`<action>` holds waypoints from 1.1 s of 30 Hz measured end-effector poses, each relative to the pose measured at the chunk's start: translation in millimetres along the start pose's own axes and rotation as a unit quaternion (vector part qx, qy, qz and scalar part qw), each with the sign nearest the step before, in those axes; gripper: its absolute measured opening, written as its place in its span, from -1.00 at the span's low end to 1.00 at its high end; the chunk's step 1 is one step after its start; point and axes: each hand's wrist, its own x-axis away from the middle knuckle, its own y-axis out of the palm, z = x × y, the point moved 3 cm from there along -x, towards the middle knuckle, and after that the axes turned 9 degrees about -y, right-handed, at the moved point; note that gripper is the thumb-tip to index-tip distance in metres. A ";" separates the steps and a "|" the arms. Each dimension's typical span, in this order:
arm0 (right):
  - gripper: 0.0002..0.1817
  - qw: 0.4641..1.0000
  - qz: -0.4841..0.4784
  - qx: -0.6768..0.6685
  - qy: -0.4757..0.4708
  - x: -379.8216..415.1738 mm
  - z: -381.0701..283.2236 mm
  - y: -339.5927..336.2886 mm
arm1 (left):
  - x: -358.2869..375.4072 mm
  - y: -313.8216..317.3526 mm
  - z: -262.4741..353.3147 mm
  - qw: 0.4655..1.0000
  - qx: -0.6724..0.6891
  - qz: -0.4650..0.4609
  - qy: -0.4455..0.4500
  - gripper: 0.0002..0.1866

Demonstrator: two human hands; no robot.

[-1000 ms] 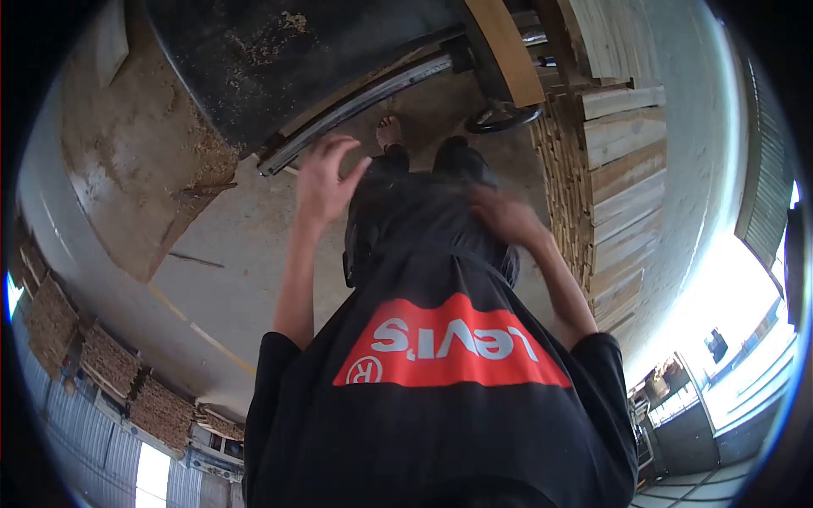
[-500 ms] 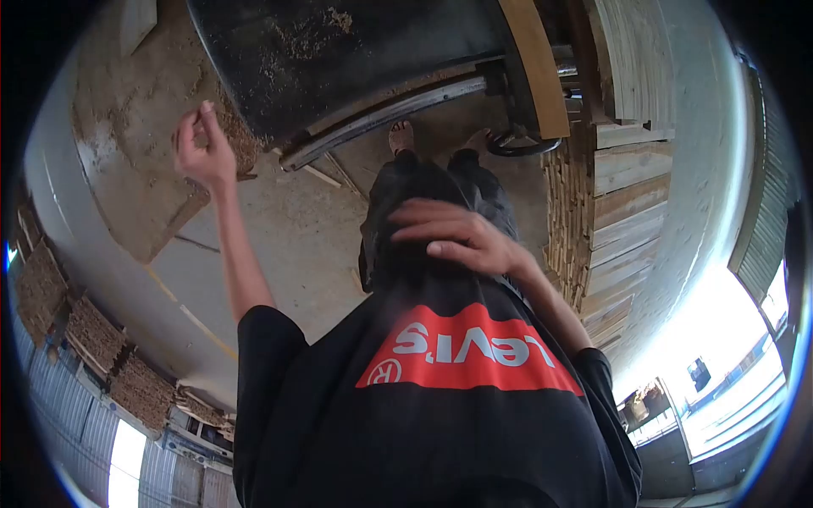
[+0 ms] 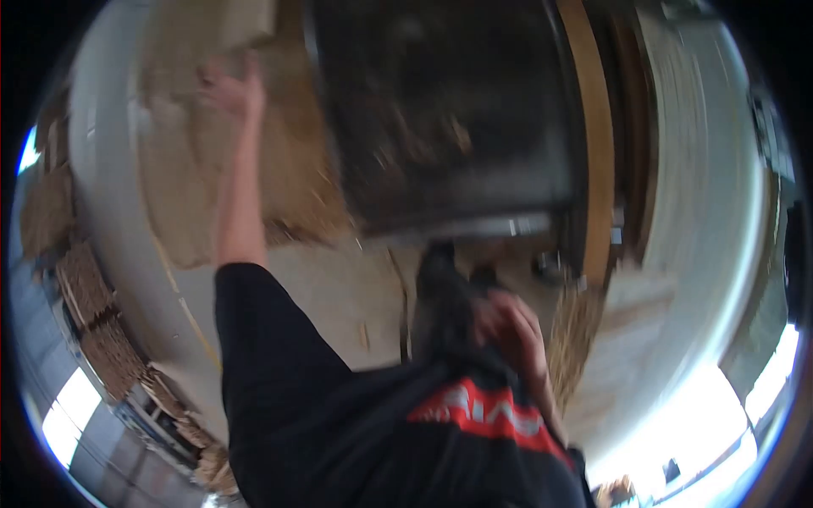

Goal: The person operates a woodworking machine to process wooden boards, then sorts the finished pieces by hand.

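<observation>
My left hand (image 3: 235, 89) is stretched out at the upper left, its fingers apart and nothing visible in it. It is over the brown, dusty floor area, left of a dark, flat-topped machine (image 3: 449, 118) with shavings on it. My right hand (image 3: 512, 330) hangs low by my dark trousers (image 3: 445, 296), just above the red print (image 3: 491, 419) of my black shirt. Motion smears its fingers, which look partly bent; whether they hold anything cannot be made out.
A curved-looking wooden board (image 3: 596, 144) runs along the machine's right side. Stacked planks (image 3: 622, 339) stand farther right. Bundles of brown material (image 3: 102, 347) line the lower left. A pale board (image 3: 249, 21) lies at the top left.
The view has shifted and blurred, with the machine now filling more of the upper middle. My left hand has reached farther out and its fingers have spread. My right hand has moved right and lower.
</observation>
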 end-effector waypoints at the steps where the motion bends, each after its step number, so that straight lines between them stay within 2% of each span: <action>1: -0.36 0.976 -0.171 -0.133 -0.010 -5.9 -27.7 23.3 | -5.6 5.7 10.6 0.998 -0.062 0.014 -0.024 0.05; 2: -0.39 0.977 -0.203 0.048 -0.051 -17.4 -60.0 48.9 | -11.7 12.0 19.3 0.996 -0.086 0.012 -0.011 0.06; 3: -0.46 0.925 -0.231 0.275 -0.126 -29.3 -86.0 62.5 | -21.6 22.0 17.1 0.993 -0.096 -0.054 -0.041 0.09; 4: -0.49 0.853 -0.215 0.442 -0.175 -44.2 -96.0 67.1 | -27.4 32.4 16.8 0.983 -0.102 -0.132 -0.073 0.12; 5: -0.51 0.753 -0.182 0.594 -0.216 -52.7 -105.2 69.1 | -32.1 32.3 24.9 0.983 -0.094 -0.137 -0.073 0.16; 6: -0.53 0.627 -0.138 0.727 -0.243 -53.5 -114.8 66.7 | -28.2 31.2 33.0 0.982 -0.086 -0.151 -0.076 0.20; 7: -0.53 0.594 -0.119 0.758 -0.241 -59.6 -112.4 44.1 | -20.2 30.8 41.9 0.980 -0.076 -0.166 -0.081 0.23; 10: -0.54 0.551 -0.099 0.807 -0.186 -54.7 -114.2 15.1 | -30.0 22.0 60.6 0.983 -0.073 -0.088 -0.146 0.39; 11: -0.52 0.566 -0.088 0.803 -0.163 -53.7 -113.1 10.6 | -36.8 23.0 65.8 0.984 -0.092 -0.046 -0.143 0.43; 14: -0.49 0.593 -0.100 0.784 -0.155 -53.2 -105.7 2.3 | -63.8 26.5 67.3 0.970 -0.073 -0.164 -0.166 0.46; 15: -0.46 0.605 -0.103 0.774 -0.154 -53.5 -101.6 -1.5 | -70.2 25.7 69.4 0.957 -0.095 -0.212 -0.175 0.43; 17: -0.45 0.591 -0.098 0.790 -0.134 -50.5 -92.8 -7.1 | -73.8 22.1 76.2 0.921 -0.141 -0.309 -0.189 0.38; 19: -0.45 0.601 -0.099 0.781 -0.136 -46.6 -83.2 -18.0 | -45.0 21.3 79.7 0.938 -0.105 -0.253 -0.211 0.26; 21: -0.47 0.608 -0.113 0.771 -0.149 -41.4 -83.4 -19.3 | -2.5 -18.5 102.3 0.934 -0.002 -0.240 -0.266 0.12; 22: -0.48 0.612 -0.120 0.766 -0.154 -38.9 -82.8 -19.0 | 25.7 -51.5 120.9 0.913 0.084 -0.254 -0.308 0.04; 24: -0.55 0.620 -0.140 0.740 -0.222 -34.7 -79.2 -16.9 | 95.4 -90.4 113.4 0.820 0.311 -0.261 -0.403 -0.12; 26: -0.59 0.609 -0.182 0.712 -0.299 -38.4 -71.6 -21.2 | 191.6 -128.3 117.8 0.668 0.533 -0.232 -0.464 -0.14; 28: -0.63 0.608 -0.237 0.683 -0.329 -37.7 -69.7 -16.6 | 276.1 -167.7 134.7 0.533 0.626 -0.274 -0.498 -0.12; 30: -0.66 0.596 -0.260 0.669 -0.360 -41.1 -68.1 -18.4 | 333.5 -204.8 176.2 0.290 0.771 -0.284 -0.491 0.00; 33: -0.69 0.565 -0.303 0.658 -0.394 -50.1 -67.4 -17.8 | 406.4 -238.7 189.7 0.184 0.817 -0.245 -0.489 0.03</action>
